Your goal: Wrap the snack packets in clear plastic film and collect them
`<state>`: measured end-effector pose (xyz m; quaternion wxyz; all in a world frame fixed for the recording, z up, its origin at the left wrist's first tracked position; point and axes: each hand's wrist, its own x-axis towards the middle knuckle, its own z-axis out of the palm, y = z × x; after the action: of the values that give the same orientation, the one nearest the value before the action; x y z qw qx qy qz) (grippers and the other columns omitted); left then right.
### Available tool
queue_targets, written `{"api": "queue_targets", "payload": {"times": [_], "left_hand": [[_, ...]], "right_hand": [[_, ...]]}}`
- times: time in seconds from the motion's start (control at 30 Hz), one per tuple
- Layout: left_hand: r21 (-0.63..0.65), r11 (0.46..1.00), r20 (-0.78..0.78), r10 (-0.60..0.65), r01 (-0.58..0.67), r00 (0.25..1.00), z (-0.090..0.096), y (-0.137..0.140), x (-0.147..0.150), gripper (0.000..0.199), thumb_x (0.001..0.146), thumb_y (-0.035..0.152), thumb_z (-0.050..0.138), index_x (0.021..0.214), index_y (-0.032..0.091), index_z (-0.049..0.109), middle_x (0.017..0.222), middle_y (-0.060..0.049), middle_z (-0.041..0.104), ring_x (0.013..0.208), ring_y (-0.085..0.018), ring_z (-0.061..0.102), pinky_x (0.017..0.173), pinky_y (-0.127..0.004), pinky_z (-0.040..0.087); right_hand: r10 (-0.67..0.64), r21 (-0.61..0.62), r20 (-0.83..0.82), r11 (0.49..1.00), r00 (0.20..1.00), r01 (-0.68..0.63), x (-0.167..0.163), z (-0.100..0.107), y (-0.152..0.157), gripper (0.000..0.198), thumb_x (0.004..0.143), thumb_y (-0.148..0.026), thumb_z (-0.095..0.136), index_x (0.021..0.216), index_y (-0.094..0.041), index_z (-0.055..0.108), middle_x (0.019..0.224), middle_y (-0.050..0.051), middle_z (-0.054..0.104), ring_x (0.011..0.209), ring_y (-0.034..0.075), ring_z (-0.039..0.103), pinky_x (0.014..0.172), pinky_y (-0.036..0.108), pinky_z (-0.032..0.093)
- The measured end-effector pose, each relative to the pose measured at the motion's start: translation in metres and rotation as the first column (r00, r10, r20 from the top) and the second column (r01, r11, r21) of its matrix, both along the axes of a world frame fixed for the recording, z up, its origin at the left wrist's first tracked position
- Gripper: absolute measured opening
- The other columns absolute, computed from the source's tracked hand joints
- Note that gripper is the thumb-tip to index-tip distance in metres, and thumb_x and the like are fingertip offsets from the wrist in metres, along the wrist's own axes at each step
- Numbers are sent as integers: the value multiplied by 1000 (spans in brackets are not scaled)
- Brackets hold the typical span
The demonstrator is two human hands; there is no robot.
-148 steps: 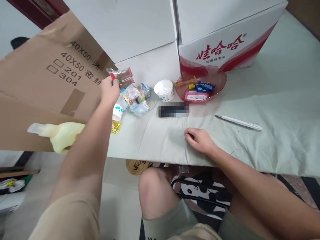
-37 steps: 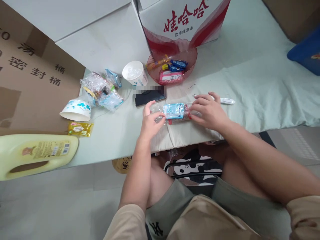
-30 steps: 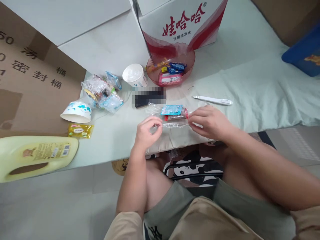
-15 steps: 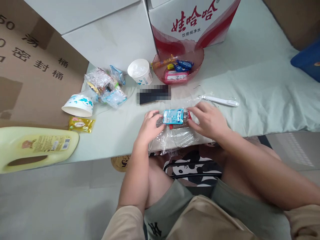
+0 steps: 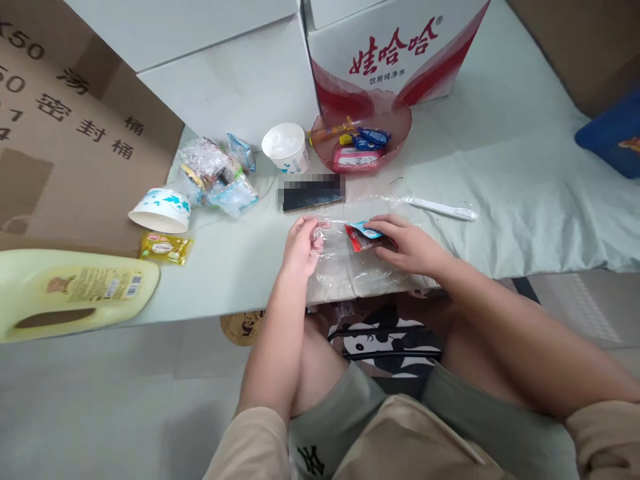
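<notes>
My left hand [image 5: 303, 245] pinches the left edge of a clear plastic sheet [image 5: 333, 270] spread along the table's front edge. My right hand [image 5: 407, 245] is closed around two small snack packets, a blue one [image 5: 367, 229] on top of a red one with a dark middle [image 5: 359, 240]. These packets are over the sheet, partly covered by my right fingers. Behind them lies a black object [image 5: 313, 196], its upper part blurred out. To the right of it is a white plastic-handled utensil [image 5: 443, 208] whose kind I cannot make out.
A pink bowl [image 5: 400, 137] holds several wrapped snacks. Beside it stands a paper cup [image 5: 285, 148]; another paper cup [image 5: 161, 212] is tipped over near crumpled wrappers [image 5: 215, 170] and a yellow packet [image 5: 166, 248]. A yellow jug [image 5: 75, 293] lies at left; boxes [image 5: 390, 53] line the back.
Both packets have moved right, into my right hand, and tilted. My left hand has come off the blue packet and closed on the sheet's edge. The view has shifted slightly.
</notes>
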<state>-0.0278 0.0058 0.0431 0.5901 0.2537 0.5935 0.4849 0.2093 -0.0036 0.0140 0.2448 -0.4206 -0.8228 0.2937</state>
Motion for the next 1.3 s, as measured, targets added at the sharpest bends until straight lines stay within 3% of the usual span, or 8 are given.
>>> {"api": "queue_targets", "payload": {"times": [0.27, 0.43, 0.53, 0.7, 0.83, 1.03, 1.13, 1.3], "left_hand": [[244, 948, -609, -16, 206, 793, -30, 15, -22, 8, 92, 19, 58, 84, 21, 58, 71, 3, 62, 67, -11, 56, 65, -23, 40], [158, 946, -735, -78, 283, 673, -27, 15, -29, 8, 91, 16, 57, 85, 22, 58, 73, 2, 64, 68, -14, 58, 72, -28, 41], [109, 950, -761, -110, 292, 640, -20, 12, -28, 10, 91, 16, 57, 84, 23, 56, 71, 2, 63, 67, -15, 57, 71, -29, 40], [73, 949, -748, -151, 305, 647, -14, 10, -28, 10, 92, 18, 55, 84, 23, 57, 73, 1, 64, 66, -16, 56, 68, -29, 39], [80, 941, -756, -157, 328, 636, -11, 11, -30, 8, 92, 20, 56, 86, 23, 59, 79, -2, 68, 73, -19, 61, 72, -30, 41], [15, 938, -779, -205, 346, 592, -5, 15, -29, 8, 92, 21, 56, 89, 23, 64, 84, -4, 72, 83, -21, 66, 78, -31, 46], [0, 937, -770, -222, 348, 598, -2, 14, -29, 8, 92, 27, 58, 91, 23, 65, 83, -4, 73, 84, -21, 68, 79, -31, 47], [1, 930, -687, -267, 368, 676, 1, 11, -31, 16, 96, 35, 56, 89, 23, 64, 76, -3, 75, 80, -21, 71, 77, -32, 47]], "right_hand": [[-68, -49, -63, 997, 996, 65, 7, 0, 4, 43, 90, -39, 63, 130, -24, 68, 128, 11, 71, 118, 32, 68, 103, 51, 55], [-257, 36, 45, 966, 965, 256, 6, 8, 4, 35, 96, -37, 52, 122, -25, 71, 114, 10, 76, 103, 31, 72, 88, 46, 57], [-438, 124, 95, 896, 894, 426, 8, 10, 3, 28, 97, -40, 48, 95, -24, 71, 82, 8, 72, 78, 28, 69, 71, 41, 53], [-454, -28, -95, 891, 886, 454, 15, 24, 11, 39, 99, -54, 49, 79, -23, 61, 71, 3, 60, 64, 19, 59, 58, 33, 48], [-460, -58, -182, 887, 869, 458, -3, 67, 54, 33, 98, -51, 59, 79, -24, 62, 76, 4, 61, 72, 18, 58, 69, 36, 54], [-706, -176, -5, 698, 708, 694, -54, 116, 159, 21, 102, -32, 55, 87, -19, 62, 78, 4, 57, 79, 20, 62, 85, 53, 57], [-665, 26, -45, 745, 745, 667, -62, 110, 153, 13, 101, -28, 53, 102, -20, 62, 99, 7, 68, 100, 23, 66, 100, 55, 54], [-248, 276, -13, 930, 969, 242, -45, 54, 49, 11, 91, -28, 55, 94, -25, 65, 83, 4, 71, 76, 23, 68, 76, 46, 59]]}}
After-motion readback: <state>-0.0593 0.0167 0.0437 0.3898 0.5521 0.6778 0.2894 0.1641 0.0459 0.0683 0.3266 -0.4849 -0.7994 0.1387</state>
